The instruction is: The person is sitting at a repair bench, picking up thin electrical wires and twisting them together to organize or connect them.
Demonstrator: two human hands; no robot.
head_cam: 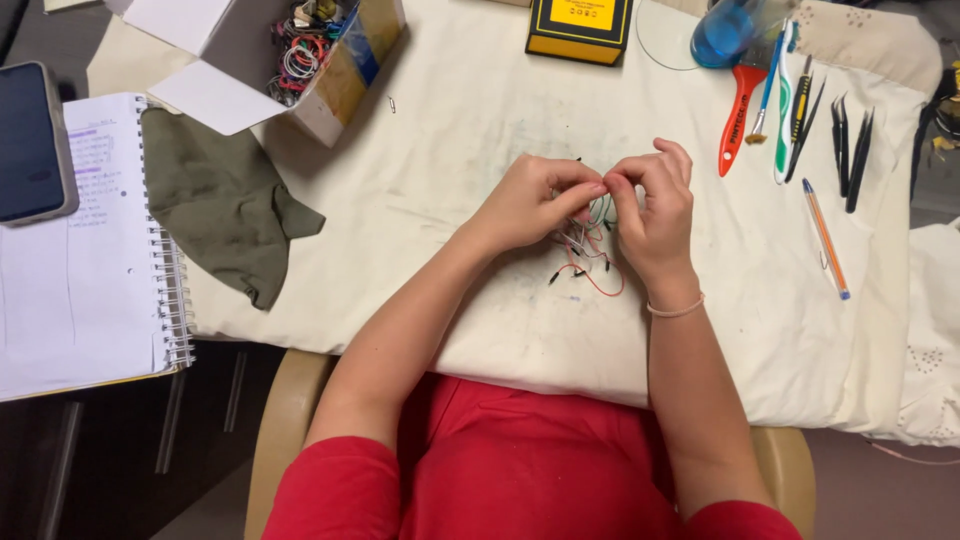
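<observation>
Two hands working a tangle of thin jumper wires

The left hand (pixel 528 200) and right hand (pixel 652 205) are pinching together, fingertips (pixel 597 187) touching, just above the jumper wires (pixel 588 250), which are lying beneath the fingers on a cream cloth (pixel 450 170); tweezers (pixel 852 155) are resting well apart.

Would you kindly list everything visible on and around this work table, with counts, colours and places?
jumper wires: a small bundle, red, black and white, under the hands
cloth cover: one, cream, stained, over the table
green rag: one, olive, left
spiral notebook: one, white, far left
phone: one, dark, on the notebook
cardboard box: one, open, holding coloured wire coils, top left
yellow box: one, yellow and black, top centre
cutter: one, orange, top right
tweezers: two or more, black, right
pen: one, orange and blue, right
left hand: pinching wires
right hand: pinching wires, pale wristband
</observation>
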